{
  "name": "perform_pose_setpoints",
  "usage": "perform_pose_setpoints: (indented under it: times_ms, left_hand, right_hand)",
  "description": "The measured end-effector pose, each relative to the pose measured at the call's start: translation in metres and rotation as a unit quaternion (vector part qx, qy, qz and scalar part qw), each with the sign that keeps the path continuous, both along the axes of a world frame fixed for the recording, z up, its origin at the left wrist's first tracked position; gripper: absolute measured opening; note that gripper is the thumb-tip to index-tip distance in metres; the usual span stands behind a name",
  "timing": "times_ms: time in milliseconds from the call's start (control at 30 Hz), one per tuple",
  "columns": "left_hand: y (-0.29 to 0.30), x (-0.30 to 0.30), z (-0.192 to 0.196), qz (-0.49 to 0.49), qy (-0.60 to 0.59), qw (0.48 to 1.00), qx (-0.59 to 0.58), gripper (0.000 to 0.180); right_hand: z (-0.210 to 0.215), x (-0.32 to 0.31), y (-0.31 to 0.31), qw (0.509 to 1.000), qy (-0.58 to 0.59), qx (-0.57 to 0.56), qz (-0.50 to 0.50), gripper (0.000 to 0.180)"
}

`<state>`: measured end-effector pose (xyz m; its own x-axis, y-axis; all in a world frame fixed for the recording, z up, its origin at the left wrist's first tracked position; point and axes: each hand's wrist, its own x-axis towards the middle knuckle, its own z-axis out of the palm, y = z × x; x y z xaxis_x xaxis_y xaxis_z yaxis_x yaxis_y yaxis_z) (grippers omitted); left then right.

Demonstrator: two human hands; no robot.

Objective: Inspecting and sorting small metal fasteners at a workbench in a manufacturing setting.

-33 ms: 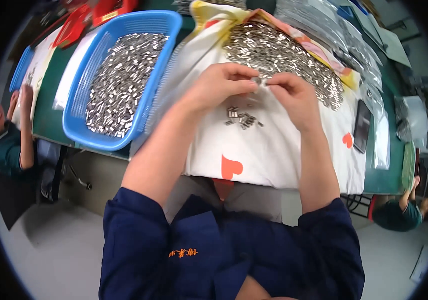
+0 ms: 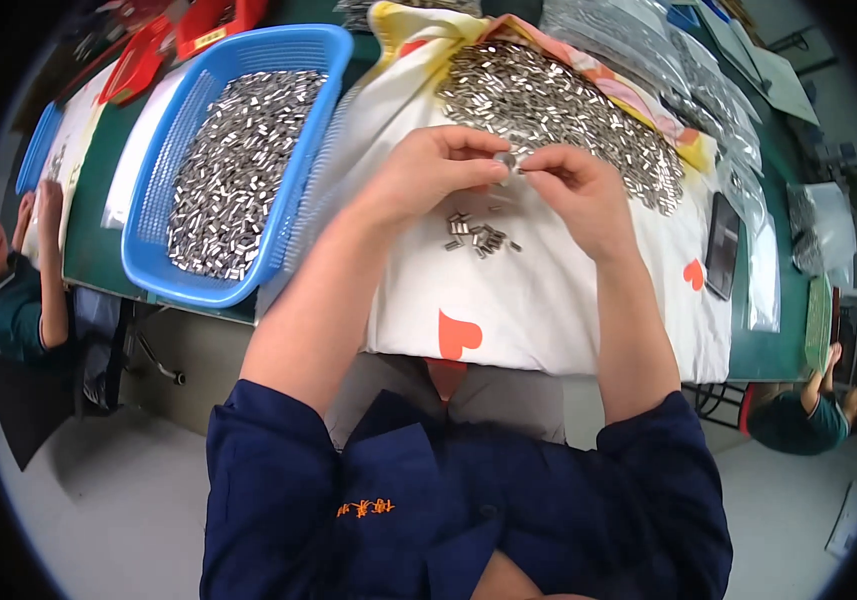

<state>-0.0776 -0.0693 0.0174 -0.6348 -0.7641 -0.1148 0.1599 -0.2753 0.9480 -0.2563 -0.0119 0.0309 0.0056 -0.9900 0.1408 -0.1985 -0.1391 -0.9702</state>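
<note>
Both hands meet over the white cloth (image 2: 548, 300) with red hearts. The left hand (image 2: 428, 170) is curled, thumb and forefinger pinched onto a small silvery metal piece (image 2: 508, 160); the right hand (image 2: 578, 190) closes its fingertips on the same piece from the other side. The piece sits right between the two sets of fingertips, though it is too small to say just what is being done to it.

To do this well, it seems best to keep the pinch at the very ends of the piece so its middle stays in sight, and to hold the wrists low over the cloth so a dropped piece lands there.

Just below the hands lies a small cluster of finished-looking pieces (image 2: 478, 238), perhaps ten or so. Beyond the hands is one large heap of pieces (image 2: 568, 110), far too many to count. Left of the left hand stands one blue basket (image 2: 148, 260), also full. One dark phone-like slab (image 2: 721, 245) lies to the right of the right hand.
</note>
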Motion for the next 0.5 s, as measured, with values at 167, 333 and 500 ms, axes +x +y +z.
perform_pose_setpoints:
  times_ms: [167, 333, 500]
  left_hand:
    - [0.0012, -0.0112, -0.0012, -0.021, -0.021, 1.000, 0.008, 0.028]
    - [0.0047, -0.0067, 0.0025, -0.019, -0.025, 0.999, 0.005, 0.027]
    - [0.0041, -0.0043, 0.0031, -0.021, -0.052, 0.998, 0.007, 0.028]
  right_hand:
    - [0.0043, -0.0026, 0.0103, 0.998, 0.051, 0.023, -0.019, 0.009]
    - [0.0026, 0.0012, 0.0101, 0.999, 0.033, 0.008, -0.033, 0.009]
    - [0.0081, 0.0057, 0.0130, 0.996, 0.089, 0.006, -0.024, 0.008]
